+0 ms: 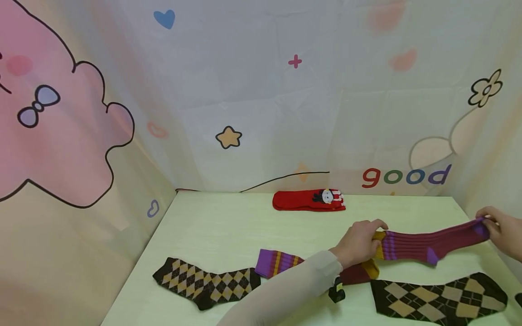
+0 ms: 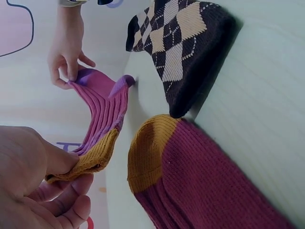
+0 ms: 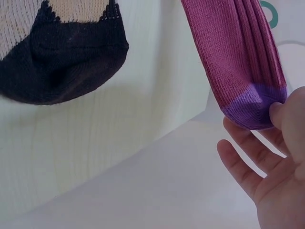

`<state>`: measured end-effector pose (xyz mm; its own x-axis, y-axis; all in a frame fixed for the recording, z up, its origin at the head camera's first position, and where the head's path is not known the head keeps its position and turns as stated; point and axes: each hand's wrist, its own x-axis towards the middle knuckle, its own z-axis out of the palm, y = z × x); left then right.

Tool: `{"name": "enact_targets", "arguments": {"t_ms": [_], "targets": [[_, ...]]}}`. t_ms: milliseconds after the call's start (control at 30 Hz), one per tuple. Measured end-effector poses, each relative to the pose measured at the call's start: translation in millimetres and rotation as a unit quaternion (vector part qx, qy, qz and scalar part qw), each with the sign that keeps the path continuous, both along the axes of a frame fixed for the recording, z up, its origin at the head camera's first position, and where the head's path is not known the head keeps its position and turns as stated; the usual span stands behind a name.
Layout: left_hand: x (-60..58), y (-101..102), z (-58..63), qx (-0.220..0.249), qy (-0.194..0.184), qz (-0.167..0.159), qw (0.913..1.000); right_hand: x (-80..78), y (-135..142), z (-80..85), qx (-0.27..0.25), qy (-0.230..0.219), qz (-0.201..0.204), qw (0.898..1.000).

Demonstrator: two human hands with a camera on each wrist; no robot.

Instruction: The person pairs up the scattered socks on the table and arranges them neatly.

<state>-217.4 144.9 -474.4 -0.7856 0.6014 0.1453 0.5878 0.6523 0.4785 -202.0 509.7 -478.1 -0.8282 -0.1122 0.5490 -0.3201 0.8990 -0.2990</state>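
Observation:
A maroon sock (image 1: 420,246) with purple heel and toe and a mustard cuff is stretched between both hands at the right of the table. My left hand (image 1: 356,242) pinches its mustard cuff between thumb and fingers. At the other end, my right hand (image 1: 505,233) pinches the purple toe, seen closely in the right wrist view. The sock hangs slightly above the table. Beneath my left forearm lies another sock (image 1: 279,262), purple and maroon with mustard stripes and a mustard toe; its middle is hidden by the sleeve.
A black and tan argyle sock (image 1: 208,280) lies at the left, its end near the striped sock. Another argyle sock (image 1: 436,299) is at the front right. A folded red sock (image 1: 306,200) with a cartoon figure rests by the back curtain. The pale table (image 1: 216,226) narrows toward the back.

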Motion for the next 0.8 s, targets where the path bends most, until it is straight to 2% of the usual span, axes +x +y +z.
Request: {"name": "enact_targets", "arguments": {"t_ms": [133,433,667,800], "targets": [[0.4,-2.7,2.0,0.001,0.001,-0.001,1.0,-0.8,-0.9,0.2,-0.014,0.017,0.015,1.0],[2.2,-9.0,5.6,0.008,0.021,-0.01,0.9997,1.7,-3.5,4.1,-0.003,0.028,0.02,0.999],[3.4,-12.7,4.1,0.028,0.018,-0.016,0.9993,0.9,-4.3,6.3,0.008,0.087,0.027,0.996],[4.0,-14.3,4.5,0.035,0.01,-0.017,0.9992,0.4,-5.8,8.4,0.013,0.094,0.033,0.995]]}}
